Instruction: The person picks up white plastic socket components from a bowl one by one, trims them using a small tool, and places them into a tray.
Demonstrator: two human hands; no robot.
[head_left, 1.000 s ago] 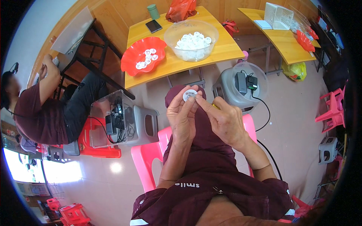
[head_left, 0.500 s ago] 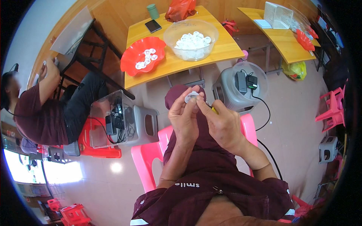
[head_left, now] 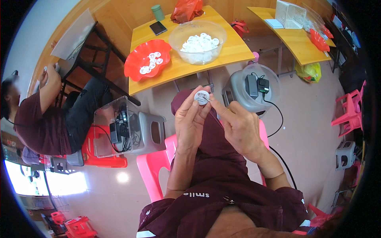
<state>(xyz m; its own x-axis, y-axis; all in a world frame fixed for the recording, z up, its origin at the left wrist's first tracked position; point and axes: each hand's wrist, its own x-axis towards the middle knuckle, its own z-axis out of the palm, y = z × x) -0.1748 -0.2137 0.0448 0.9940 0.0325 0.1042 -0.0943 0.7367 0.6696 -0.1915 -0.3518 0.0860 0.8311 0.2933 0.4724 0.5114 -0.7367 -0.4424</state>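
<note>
Above my lap, my left hand pinches a small round white plastic piece between thumb and fingers, its face turned up toward me. My right hand is closed, its index finger stretched toward the piece. A thin dark metal tip reaches from that hand onto the face of the piece. The rest of this tool is hidden inside my right hand. On the table ahead, a red wavy-edged bowl holds several similar white round pieces, and a clear tub contains a heap of white pieces.
Behind the bowls on the yellow table are a phone, a green canister and a red bag. Stools with clear bins of adapters and cables stand at both sides. Another person sits at left.
The white piece has been tilted so its flat face shows. My right hand has shifted slightly right, and the yellow part seen in it earlier is hidden; a thin metal tip now shows.
</note>
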